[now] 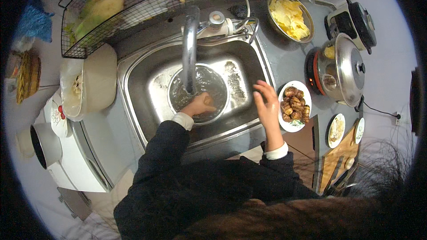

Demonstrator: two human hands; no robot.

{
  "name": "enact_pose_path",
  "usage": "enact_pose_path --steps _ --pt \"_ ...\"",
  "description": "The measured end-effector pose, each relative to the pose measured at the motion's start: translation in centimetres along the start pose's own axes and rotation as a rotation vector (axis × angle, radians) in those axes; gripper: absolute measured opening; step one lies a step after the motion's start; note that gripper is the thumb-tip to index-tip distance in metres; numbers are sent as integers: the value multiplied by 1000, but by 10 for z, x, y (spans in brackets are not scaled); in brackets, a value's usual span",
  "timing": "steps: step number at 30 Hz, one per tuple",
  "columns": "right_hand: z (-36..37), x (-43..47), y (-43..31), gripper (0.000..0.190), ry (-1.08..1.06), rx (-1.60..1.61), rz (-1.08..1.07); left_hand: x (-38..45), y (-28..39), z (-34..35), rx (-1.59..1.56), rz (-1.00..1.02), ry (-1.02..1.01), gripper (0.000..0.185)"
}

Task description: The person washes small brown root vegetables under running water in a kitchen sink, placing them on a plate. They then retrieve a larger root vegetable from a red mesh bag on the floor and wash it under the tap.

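Over a round metal basin [227,101] of water, my left hand [199,104] reaches in, its fingers partly under the surface. Ripples and glare hide whether it grips anything. Above that hand, the chrome faucet [189,46] has its spout end over the basin. My right hand [268,108] is raised at the right side of the steel sink [150,50], fingers apart, holding nothing. Just right of it, a white oval plate [293,127] carries several brown, striped taro corms [293,103].
A lidded steel pot [345,70] stands on a lit electric cooker [313,73] at the right. Behind are a metal bowl [310,15] of yellow leaves and a rice cooker [353,25]. A wire rack [140,16] hangs above left, over a lined bin [100,76]. Lower right lies a cutting board [337,160].
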State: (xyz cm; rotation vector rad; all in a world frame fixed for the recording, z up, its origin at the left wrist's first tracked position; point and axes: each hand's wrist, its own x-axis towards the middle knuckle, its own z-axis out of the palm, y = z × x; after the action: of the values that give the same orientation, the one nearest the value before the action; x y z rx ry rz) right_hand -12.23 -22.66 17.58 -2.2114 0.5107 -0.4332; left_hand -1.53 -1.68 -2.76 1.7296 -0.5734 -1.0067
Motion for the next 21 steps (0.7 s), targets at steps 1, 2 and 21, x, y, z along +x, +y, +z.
enact_pose_path --steps 1,2,21 --pt "15 1 3 20 -78 99 28 -2 6 -4 -98 -47 12 41" --pt "30 1 6 22 -256 164 152 -2 13 -7 0 -184 57 36" --pt "206 -2 -18 47 -504 469 525 -46 44 -16 -327 -128 521 33"
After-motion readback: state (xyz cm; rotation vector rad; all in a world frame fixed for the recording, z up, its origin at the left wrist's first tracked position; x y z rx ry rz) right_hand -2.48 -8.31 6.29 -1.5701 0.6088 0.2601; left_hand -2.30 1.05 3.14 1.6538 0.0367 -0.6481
